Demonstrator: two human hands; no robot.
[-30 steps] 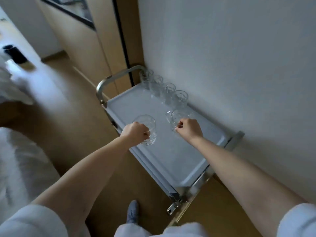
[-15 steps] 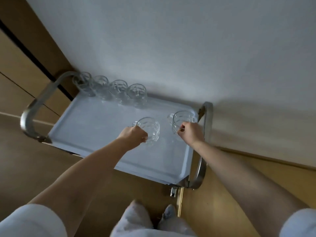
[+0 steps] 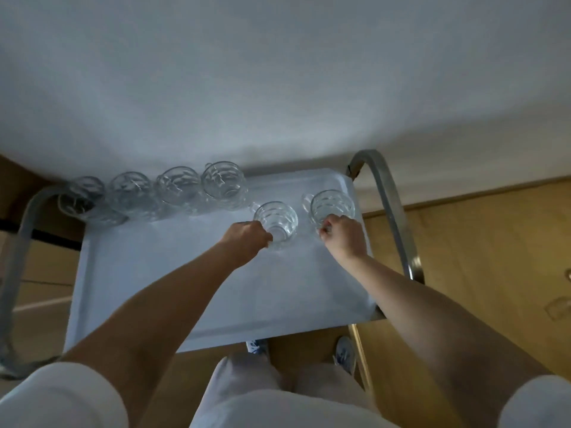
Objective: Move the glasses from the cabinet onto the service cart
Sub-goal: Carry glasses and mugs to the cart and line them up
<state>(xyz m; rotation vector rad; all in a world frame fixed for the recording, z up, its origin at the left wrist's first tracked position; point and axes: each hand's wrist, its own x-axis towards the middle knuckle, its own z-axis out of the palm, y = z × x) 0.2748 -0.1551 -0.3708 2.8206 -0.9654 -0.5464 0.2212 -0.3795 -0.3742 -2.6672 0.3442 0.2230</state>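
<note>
A pale blue service cart tray (image 3: 160,288) stands against a white wall. Along its far edge, a row of several clear patterned glass cups (image 3: 179,189) stands upright. My left hand (image 3: 244,239) grips a clear glass cup (image 3: 276,219) near the tray's right part, low over or on the tray. To its right, my right hand (image 3: 341,234) pinches the near side of a second glass cup (image 3: 332,205) close to the tray's right rim. Both cups are upright with small handles pointing left.
Curved metal handles rise at the cart's left end (image 3: 18,251) and right end (image 3: 389,205). The white wall (image 3: 278,88) is directly behind the cart. Wooden floor (image 3: 479,257) lies to the right, my feet just below the tray.
My view has swung so the cart lies straight before me. Both hands have carried their cups further toward the tray's far right corner, closer to the row.
</note>
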